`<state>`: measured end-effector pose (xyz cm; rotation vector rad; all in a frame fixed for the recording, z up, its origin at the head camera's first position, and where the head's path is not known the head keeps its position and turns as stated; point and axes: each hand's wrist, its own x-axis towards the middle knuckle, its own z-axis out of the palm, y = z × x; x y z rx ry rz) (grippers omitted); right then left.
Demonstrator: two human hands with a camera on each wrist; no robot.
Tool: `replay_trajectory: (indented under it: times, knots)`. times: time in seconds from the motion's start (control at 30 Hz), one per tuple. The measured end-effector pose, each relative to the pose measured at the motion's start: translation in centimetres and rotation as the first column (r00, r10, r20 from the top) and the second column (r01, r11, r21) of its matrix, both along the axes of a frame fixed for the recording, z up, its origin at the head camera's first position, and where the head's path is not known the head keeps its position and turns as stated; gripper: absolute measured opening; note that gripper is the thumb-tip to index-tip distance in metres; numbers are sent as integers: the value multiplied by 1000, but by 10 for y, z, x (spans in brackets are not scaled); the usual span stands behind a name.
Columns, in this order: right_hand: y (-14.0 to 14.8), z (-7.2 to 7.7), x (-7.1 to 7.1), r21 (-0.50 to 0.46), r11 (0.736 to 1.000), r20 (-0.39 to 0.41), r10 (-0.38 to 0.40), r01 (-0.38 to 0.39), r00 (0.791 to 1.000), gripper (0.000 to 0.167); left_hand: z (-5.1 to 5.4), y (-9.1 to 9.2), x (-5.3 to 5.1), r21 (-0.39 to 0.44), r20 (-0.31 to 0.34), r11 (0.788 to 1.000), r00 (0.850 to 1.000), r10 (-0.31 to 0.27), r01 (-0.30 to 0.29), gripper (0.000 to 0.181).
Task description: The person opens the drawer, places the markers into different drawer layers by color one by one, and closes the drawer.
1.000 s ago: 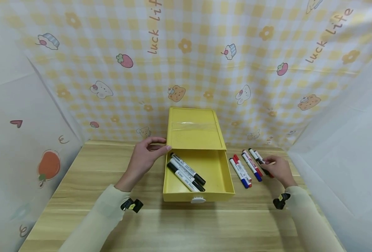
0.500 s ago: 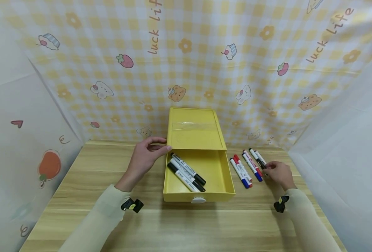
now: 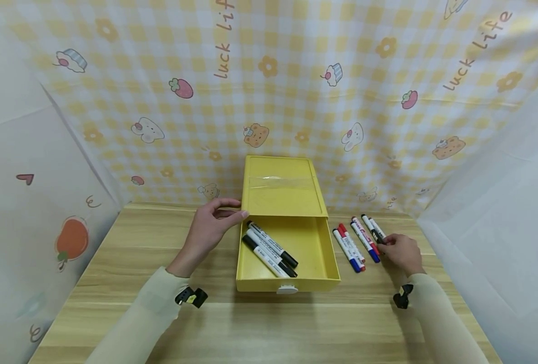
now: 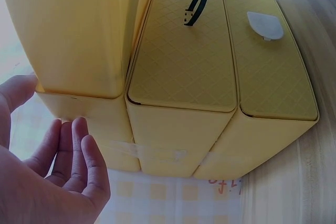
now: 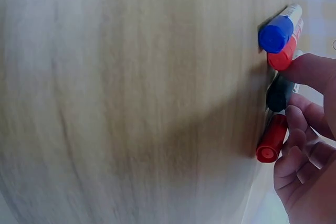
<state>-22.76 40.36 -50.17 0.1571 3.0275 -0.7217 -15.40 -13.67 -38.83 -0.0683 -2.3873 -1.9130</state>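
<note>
My left hand (image 3: 210, 225) rests against the left side of a yellow drawer box (image 3: 280, 187). Its thumb lies at the front edge, and its fingertips touch the side wall in the left wrist view. The top drawer (image 3: 312, 253) is pulled out and holds several black markers (image 3: 269, 247) lying slantwise. On the table at the right, my right hand (image 3: 403, 253) pinches a black-capped marker (image 5: 280, 95) between thumb and index finger. A red-capped marker (image 5: 272, 139) lies just beside it, near the curled fingers, and another red cap (image 5: 281, 59) is by the thumb.
Blue and red markers (image 3: 348, 247) lie in a pair by the drawer's right side, with another pair (image 3: 364, 237) beyond them. Two shut drawers (image 4: 184, 61) sit under the open one. A patterned cloth (image 3: 269, 101) hangs behind.
My right hand has shifted slightly toward me, then a little left, along the rightmost markers. The red cap by the right hand no longer shows in the head view. My left hand stays put.
</note>
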Motion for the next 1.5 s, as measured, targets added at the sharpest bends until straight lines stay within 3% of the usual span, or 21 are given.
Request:
replay_trajectory:
  times: [0.3,0.97,1.23,1.5]
  knots:
    - [-2,-6,-3,40,999,-7,-5,6,1000,31,1,0,0,-2,-2,1000,1000,3,-3,46]
    - [-12,8,5,-16,997,-58,-72,71,996,38,0,1,0,5,3,1000,1000,0,0,46]
    - [-23,19,10,-12,1000,-142,-4,2,990,27,0,0,0,6,3,1000,1000,0,0,45]
    - [-35,35,16,48,994,-245,109,-100,963,17,0,0,-1,10,1,1000,1000,-3,3,45]
